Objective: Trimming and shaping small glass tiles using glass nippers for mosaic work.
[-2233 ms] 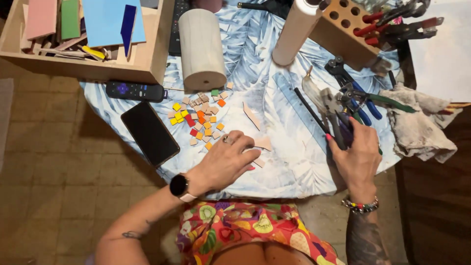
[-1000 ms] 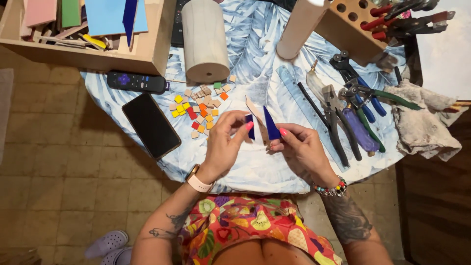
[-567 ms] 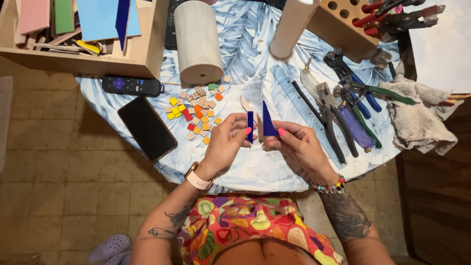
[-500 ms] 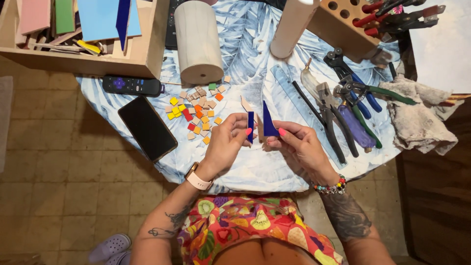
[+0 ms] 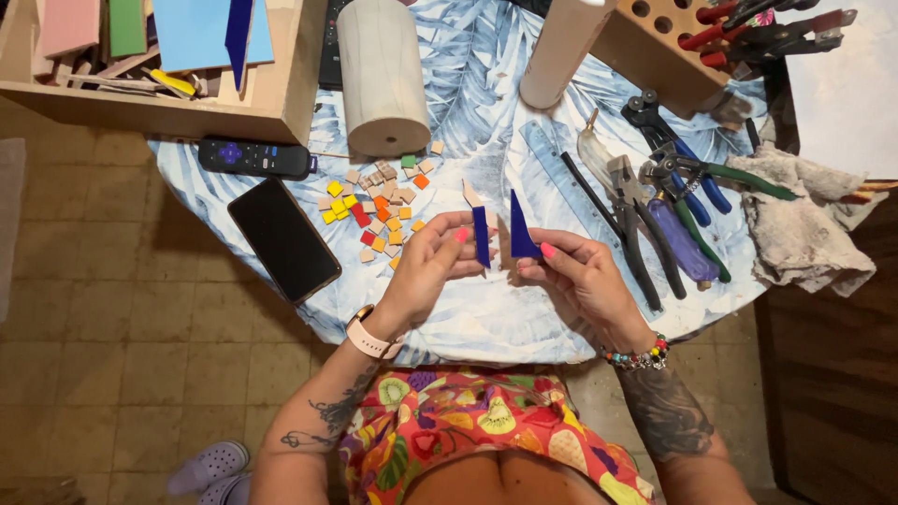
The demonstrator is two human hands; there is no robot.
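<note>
Pink watch strap (image 5: 368, 338), beaded bracelet (image 5: 636, 355), fruit-print top (image 5: 486, 421)

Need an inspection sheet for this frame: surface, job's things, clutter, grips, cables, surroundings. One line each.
Surface: table under a leaf-print cloth.
Job's things: narrow blue shard in the left hand; pointed blue shard in the right hand; the two shards are apart, held above the cloth.
Clutter: small coloured tiles, phone, remote, wooden cylinder, pliers, rag, wooden tray of coloured sheets.
Grips: both hands pinch with the fingertips.
Cables: nothing seen.
Surroundings: tiled floor; lilac shoe at lower left.
</note>
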